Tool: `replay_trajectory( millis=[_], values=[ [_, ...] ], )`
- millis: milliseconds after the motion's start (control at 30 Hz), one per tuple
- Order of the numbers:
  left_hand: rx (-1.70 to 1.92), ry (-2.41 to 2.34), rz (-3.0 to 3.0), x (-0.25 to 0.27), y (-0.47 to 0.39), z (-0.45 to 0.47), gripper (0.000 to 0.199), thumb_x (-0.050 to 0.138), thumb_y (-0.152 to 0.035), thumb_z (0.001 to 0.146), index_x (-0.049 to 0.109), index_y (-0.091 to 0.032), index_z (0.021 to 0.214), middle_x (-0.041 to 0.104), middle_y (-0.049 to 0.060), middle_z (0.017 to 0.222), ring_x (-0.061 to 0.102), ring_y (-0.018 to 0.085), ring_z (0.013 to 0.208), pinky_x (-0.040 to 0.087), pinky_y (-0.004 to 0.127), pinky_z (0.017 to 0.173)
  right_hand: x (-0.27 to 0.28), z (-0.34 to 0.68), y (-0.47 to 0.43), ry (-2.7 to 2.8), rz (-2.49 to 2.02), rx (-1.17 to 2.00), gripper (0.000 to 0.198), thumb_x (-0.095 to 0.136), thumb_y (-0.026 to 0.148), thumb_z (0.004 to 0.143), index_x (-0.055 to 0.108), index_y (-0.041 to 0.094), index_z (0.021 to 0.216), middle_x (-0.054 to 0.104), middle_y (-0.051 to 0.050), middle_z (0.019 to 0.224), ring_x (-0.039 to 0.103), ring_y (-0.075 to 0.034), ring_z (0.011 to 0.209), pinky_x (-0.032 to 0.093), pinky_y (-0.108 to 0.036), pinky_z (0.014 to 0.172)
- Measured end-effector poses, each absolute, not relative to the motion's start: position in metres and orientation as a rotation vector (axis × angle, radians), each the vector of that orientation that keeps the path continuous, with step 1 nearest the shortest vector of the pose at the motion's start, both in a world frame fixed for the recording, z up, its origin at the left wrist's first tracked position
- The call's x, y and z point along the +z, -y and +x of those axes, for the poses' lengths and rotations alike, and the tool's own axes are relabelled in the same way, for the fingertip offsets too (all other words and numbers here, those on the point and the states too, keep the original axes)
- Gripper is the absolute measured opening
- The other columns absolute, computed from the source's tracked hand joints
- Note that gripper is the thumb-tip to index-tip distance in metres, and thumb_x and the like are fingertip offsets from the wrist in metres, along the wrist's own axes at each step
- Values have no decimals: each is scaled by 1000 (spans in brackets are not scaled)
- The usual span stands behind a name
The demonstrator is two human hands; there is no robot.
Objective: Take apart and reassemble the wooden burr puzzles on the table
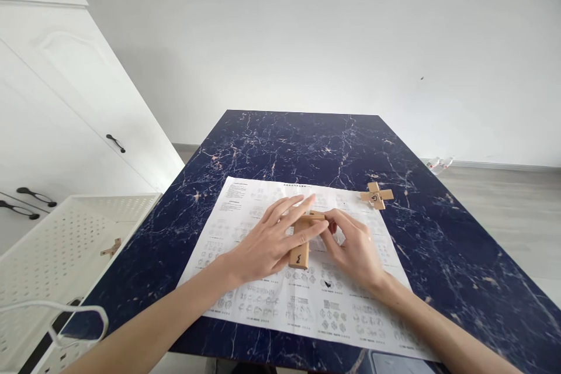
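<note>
A partly interlocked wooden burr puzzle (299, 254) lies on the printed instruction sheet (274, 318), with a dark mark on its near end. My left hand (269, 239) reaches over it from the left. Its index finger crosses the top of the wood and the other fingers are stretched out beyond; the thumb is mostly hidden. From the right, my right hand (353, 248) pinches the end of the crosswise piece (316, 217). Both hands hide much of the joint. A second cross-shaped wooden puzzle (376, 196), also marked, sits at the sheet's far right corner.
The sheet lies on a dark blue marbled table (280, 140). To the left stand a white perforated basket (52, 239) with a small wooden piece (111, 247) in it, a white cable (94, 308) and a white cabinet (74, 99). A dark flat device (397, 363) shows at the near edge.
</note>
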State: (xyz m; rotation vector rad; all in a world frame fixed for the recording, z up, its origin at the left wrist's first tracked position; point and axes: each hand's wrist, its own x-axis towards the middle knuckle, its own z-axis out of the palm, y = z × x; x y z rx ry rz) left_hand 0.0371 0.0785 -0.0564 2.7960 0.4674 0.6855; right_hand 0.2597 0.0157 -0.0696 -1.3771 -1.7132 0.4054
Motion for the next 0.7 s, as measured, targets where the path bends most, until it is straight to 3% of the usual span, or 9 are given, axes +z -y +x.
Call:
replay_trajectory(
  millis=[133, 233, 367, 433, 567, 633, 700],
  values=[
    [722, -278, 2886, -57, -72, 42, 75, 58, -15, 106, 26, -41, 168, 39, 3, 173, 38, 31, 159, 27, 64, 132, -68, 263, -20, 1597, -1461, 434, 32, 52, 48, 107, 60, 25, 86, 70, -4, 76, 60, -21, 64, 46, -35, 63],
    [670, -155, 2845, -60, -65, 47, 57, 55, -22, 109, 41, -38, 161, 55, 0, 162, 49, 26, 151, 33, 54, 132, -68, 270, -27, 1467, -1544, 487, 40, 54, 57, 105, 58, 25, 82, 70, -4, 74, 61, -21, 65, 46, -34, 63],
    [813, -528, 2596, -60, -65, 46, 33, 46, -31, 112, 69, -27, 135, 58, 6, 156, 49, 28, 145, 41, 51, 126, -71, 278, -36, 1462, -1633, 550, 47, 50, 63, 105, 61, 23, 84, 72, -6, 77, 59, -21, 61, 42, -34, 61],
    [810, -720, 2488, -58, -69, 44, 36, 43, -32, 112, 79, -25, 111, 56, 6, 156, 45, 30, 145, 40, 54, 125, -75, 281, -39, 1497, -1674, 500, 48, 49, 63, 106, 62, 23, 85, 72, -6, 79, 59, -22, 63, 42, -35, 63],
    [790, -871, 2420, -57, -74, 42, 44, 52, -37, 109, 77, -21, 76, 59, 7, 149, 43, 34, 142, 39, 58, 124, -82, 286, -43, 1593, -1697, 347, 37, 52, 55, 106, 65, 21, 99, 71, -8, 90, 62, -25, 75, 46, -39, 71],
    [774, -897, 2445, -58, -76, 42, 41, 58, -39, 106, 71, -20, 72, 63, 8, 142, 47, 34, 138, 40, 58, 122, -86, 287, -43, 1640, -1694, 306, 34, 52, 52, 106, 65, 20, 110, 71, -11, 100, 65, -27, 81, 49, -41, 74],
    [746, -918, 2466, -59, -76, 43, 34, 63, -43, 104, 69, -20, 80, 65, 10, 134, 51, 34, 132, 44, 59, 118, -89, 286, -43, 1696, -1679, 302, 34, 51, 50, 107, 66, 20, 115, 71, -13, 110, 67, -29, 89, 52, -44, 78]
  ],
)
